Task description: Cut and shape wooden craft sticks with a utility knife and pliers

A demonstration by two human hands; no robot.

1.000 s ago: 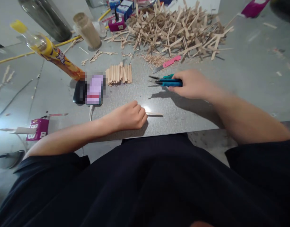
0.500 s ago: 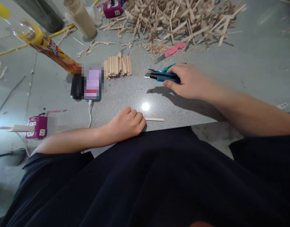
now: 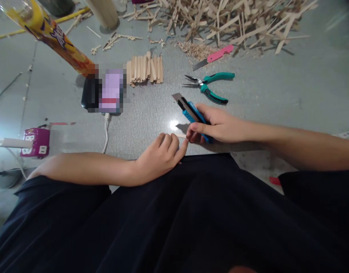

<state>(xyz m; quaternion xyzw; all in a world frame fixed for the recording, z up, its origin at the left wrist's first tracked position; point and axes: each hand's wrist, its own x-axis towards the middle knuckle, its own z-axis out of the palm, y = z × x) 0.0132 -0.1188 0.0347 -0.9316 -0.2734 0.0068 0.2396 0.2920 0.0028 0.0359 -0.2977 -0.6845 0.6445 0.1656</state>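
My right hand [image 3: 216, 123] is wrapped round a blue utility knife [image 3: 195, 117], its blade out and pointing up to the left. Close to the table's front edge my left hand [image 3: 160, 155] has its fingers curled over a thin wooden stick [image 3: 180, 135], mostly hidden. The stick's other end reaches the fingertips of my right hand, which meet the left index finger. Beyond the knife lie green-handled needle-nose pliers [image 3: 211, 83], jaws and handles apart. A pink-handled blade tool [image 3: 218, 54] rests further back.
A stack of wooden sticks [image 3: 144, 70] lies beside a phone [image 3: 111, 91] with a white cable [image 3: 106, 132]. A large pile of sticks [image 3: 233, 21] and shavings [image 3: 195, 51] cover the back. A tilted yellow bottle [image 3: 60, 41] and a purple box [image 3: 36, 142] are left.
My right hand has come down and left with the utility knife, leaving the pliers on the table. Both hands now meet at the stick. My left fingers have loosened from a fist.
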